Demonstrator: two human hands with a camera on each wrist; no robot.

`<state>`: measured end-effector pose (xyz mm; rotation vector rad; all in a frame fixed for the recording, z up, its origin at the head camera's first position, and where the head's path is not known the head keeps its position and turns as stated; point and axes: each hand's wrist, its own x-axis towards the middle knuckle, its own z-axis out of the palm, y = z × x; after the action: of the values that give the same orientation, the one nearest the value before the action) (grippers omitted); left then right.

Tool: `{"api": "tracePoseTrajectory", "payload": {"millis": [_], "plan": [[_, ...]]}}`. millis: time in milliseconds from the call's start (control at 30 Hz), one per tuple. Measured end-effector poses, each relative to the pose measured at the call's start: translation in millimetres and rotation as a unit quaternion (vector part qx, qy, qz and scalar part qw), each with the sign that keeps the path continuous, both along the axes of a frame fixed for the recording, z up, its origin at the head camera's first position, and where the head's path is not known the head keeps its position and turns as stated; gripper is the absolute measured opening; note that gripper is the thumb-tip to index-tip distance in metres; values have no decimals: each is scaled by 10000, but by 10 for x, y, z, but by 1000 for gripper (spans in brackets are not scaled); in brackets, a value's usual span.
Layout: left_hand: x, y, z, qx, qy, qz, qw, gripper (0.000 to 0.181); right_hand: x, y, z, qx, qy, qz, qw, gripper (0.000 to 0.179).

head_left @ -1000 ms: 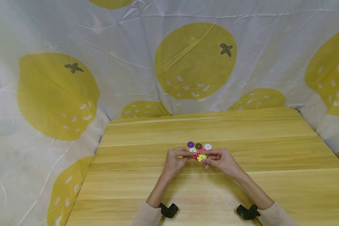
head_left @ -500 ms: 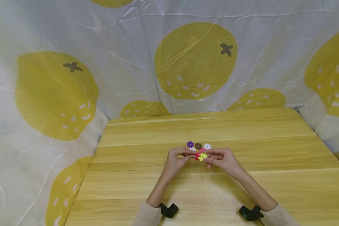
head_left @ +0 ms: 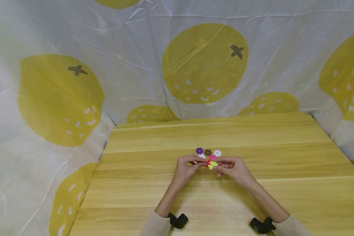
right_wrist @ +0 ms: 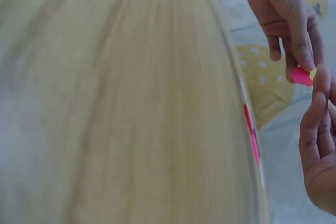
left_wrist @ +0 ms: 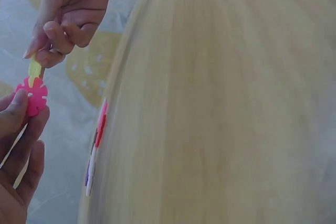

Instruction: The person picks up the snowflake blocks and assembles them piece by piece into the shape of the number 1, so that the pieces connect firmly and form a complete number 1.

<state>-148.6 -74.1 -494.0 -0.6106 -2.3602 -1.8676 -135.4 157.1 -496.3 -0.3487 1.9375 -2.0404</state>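
Observation:
Both hands meet above the middle of the table. My left hand (head_left: 186, 170) pinches a pinkish-red notched plastic disc (left_wrist: 38, 97) between thumb and fingers. A yellow notched disc (head_left: 212, 165) is pinched by my right hand (head_left: 234, 168). In the left wrist view the yellow disc stands edge-on to the pink one, and their rims meet at a notch; how deep it sits I cannot tell. Just beyond the hands lie a purple disc (head_left: 199, 150), a brown disc (head_left: 207, 152), white discs (head_left: 217, 153) and a pink disc (head_left: 212, 157), some partly hidden by the fingers.
The wooden table (head_left: 141, 183) has rounded far corners. Behind it and to its sides hangs a pale cloth (head_left: 129, 65) printed with yellow fruit. Black wrist devices (head_left: 178, 221) sit at both sleeve cuffs.
Over the last second the hands shift only slightly, with the yellow disc moving a little to the right. Both hands keep their pinch, and the discs on the table stay put.

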Motion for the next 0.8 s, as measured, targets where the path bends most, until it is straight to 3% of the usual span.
{"api": "tracePoseTrajectory", "payload": {"millis": [267, 567, 800], "plan": [[28, 56, -36, -460, -599, 49, 9971, 27, 28, -8, 1, 237, 70, -494, 9985, 43], [20, 85, -2, 291, -1168, 66, 9927, 30, 22, -35, 6, 405, 168, -824, 9956, 39], [20, 106, 27, 489, -1345, 4, 9897, 28, 32, -85, 1, 229, 330, -920, 9949, 37]]}}
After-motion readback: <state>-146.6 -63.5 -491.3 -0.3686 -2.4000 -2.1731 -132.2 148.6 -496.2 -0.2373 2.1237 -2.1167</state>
